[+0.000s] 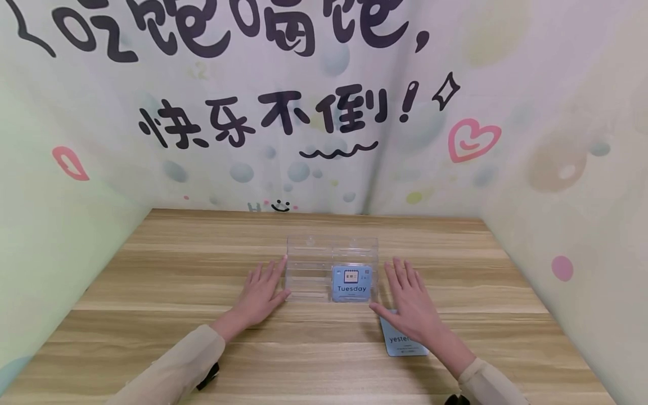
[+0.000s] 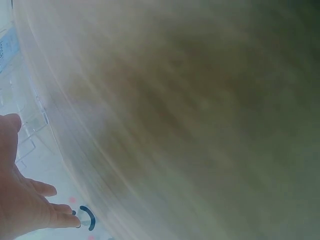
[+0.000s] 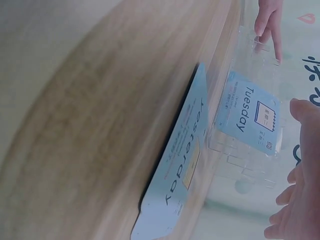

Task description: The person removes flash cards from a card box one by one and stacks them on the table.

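Note:
A clear plastic card holder (image 1: 310, 273) stands on the wooden table, with a blue "Tuesday" card (image 1: 351, 284) in its right half. At its left side my left hand (image 1: 258, 297) has straight, spread fingers, the fingertips touching or very near the holder's edge. My right hand (image 1: 412, 304) is spread just off the right side, its thumb by the lower right corner. Partly under that hand lies a stack of blue cards with "yesterday" (image 1: 405, 340) on top; the right wrist view shows the stack's face (image 3: 175, 170) more fully. Neither hand holds anything.
Wood-grain tabletop (image 1: 314, 360) spreads around the holder. Behind it hangs a pale printed backdrop (image 1: 243, 185) with large dark lettering, and light panels close in the left and right sides.

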### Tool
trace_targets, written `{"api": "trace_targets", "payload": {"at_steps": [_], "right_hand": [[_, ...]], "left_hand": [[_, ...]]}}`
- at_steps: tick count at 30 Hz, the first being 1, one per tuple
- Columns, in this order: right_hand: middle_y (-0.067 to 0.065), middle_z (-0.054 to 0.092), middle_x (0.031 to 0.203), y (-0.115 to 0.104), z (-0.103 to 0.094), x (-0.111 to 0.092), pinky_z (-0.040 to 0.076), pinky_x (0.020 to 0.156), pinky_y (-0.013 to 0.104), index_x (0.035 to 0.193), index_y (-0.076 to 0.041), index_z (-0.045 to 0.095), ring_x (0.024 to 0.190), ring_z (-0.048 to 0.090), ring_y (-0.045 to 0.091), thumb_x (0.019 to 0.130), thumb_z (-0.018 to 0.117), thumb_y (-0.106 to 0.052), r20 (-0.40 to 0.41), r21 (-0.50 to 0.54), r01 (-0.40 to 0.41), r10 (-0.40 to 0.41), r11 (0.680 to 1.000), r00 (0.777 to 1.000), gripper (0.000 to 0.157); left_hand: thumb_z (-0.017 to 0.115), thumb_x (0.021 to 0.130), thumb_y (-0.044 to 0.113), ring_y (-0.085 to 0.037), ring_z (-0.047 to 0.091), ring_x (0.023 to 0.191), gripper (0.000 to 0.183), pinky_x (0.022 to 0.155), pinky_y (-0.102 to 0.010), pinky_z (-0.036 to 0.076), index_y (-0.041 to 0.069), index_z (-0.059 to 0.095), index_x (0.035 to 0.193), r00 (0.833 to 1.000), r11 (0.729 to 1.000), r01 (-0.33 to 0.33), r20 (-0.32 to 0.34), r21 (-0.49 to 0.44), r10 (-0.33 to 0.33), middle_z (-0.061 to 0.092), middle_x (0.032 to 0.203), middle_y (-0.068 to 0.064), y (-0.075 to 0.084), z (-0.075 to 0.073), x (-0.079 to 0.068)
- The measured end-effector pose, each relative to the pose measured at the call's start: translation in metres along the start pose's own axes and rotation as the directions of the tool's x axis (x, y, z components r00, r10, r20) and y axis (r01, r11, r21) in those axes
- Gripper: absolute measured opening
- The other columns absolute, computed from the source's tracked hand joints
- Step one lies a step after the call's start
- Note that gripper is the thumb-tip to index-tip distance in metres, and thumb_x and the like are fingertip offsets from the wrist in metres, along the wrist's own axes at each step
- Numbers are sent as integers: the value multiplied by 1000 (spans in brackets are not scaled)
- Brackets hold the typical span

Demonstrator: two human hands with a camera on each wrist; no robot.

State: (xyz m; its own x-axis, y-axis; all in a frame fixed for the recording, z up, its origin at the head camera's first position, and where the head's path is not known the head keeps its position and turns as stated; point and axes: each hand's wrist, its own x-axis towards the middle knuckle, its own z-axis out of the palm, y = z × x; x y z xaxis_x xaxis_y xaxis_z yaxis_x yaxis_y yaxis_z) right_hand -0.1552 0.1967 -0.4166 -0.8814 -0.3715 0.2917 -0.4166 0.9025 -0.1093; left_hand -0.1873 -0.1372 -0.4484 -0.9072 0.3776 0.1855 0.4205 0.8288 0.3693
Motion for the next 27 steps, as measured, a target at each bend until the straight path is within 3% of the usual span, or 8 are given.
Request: {"api": "trace_targets", "payload": {"at_steps": [27], "right_hand": [[23, 27, 144, -8, 6, 12, 24, 105, 51, 141, 2, 25, 132, 23, 40, 79, 60, -52, -59, 26, 43, -42, 999, 997, 90]], "left_hand": [[48, 93, 35, -53, 19, 127, 71, 100, -65, 16, 13, 7, 147, 1000, 1000, -6, -13, 4, 6, 27, 140, -30, 0, 1, 0]]}}
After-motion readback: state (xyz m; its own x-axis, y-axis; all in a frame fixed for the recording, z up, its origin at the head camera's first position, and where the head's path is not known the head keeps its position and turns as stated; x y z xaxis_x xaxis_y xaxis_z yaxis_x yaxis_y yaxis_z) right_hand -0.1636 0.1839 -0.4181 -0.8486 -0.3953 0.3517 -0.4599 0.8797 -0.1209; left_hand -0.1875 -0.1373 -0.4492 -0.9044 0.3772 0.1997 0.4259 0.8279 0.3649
